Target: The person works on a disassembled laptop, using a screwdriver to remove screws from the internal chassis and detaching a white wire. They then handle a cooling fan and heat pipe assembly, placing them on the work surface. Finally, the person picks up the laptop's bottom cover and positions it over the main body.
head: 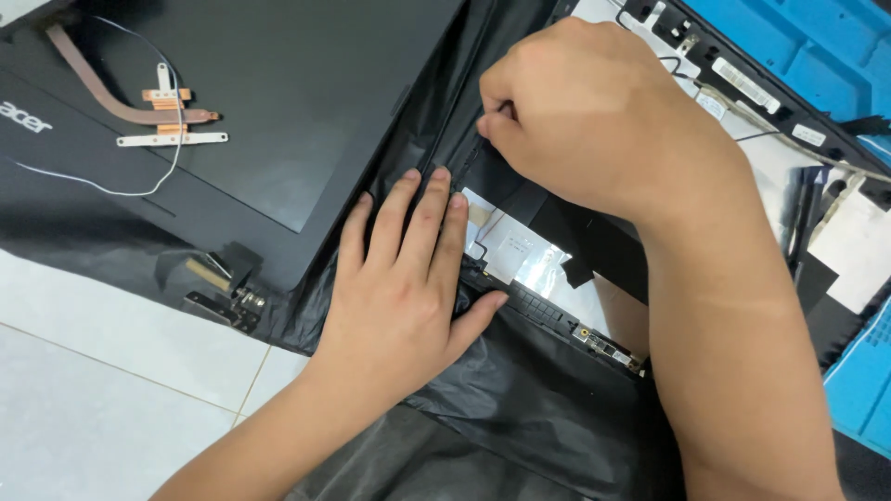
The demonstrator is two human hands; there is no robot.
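Head cam looks straight down at your two hands over a taken-apart laptop on black plastic sheeting [520, 408], spread over a white tiled floor [102, 371].

Your left hand [399, 288] lies flat, palm down, fingers together and straight, pressing on the edge of the screen panel [288, 102] and the sheeting beside it. Thumb is spread out to the right, tip touching the black bezel strip [548, 311]. It's not gripping anything, just holding things down.

Your right hand [594, 121] is curled into a loose fist, thumb and forefinger pinched tight on a thin black part, maybe a cable or strip [469, 158], just above the left fingertips. Can't tell exactly what it is, too small & dark.

Between the hands, near the middle of the sheeting, a patch of silver foil [515, 246] shows w/ a thin wire across it.

Toward the top left corner, on the dark panel, sits a copper heat pipe [121, 97] w/ metal brackets and a thin white wire [139, 186] looping round it. A metal hinge [227, 292] sticks out at the panel's lower left corner, near the sheeting's left edge.

Right side: the lid back cover [789, 158] w/ cables, and a blue mat [817, 46] at the top right corner.
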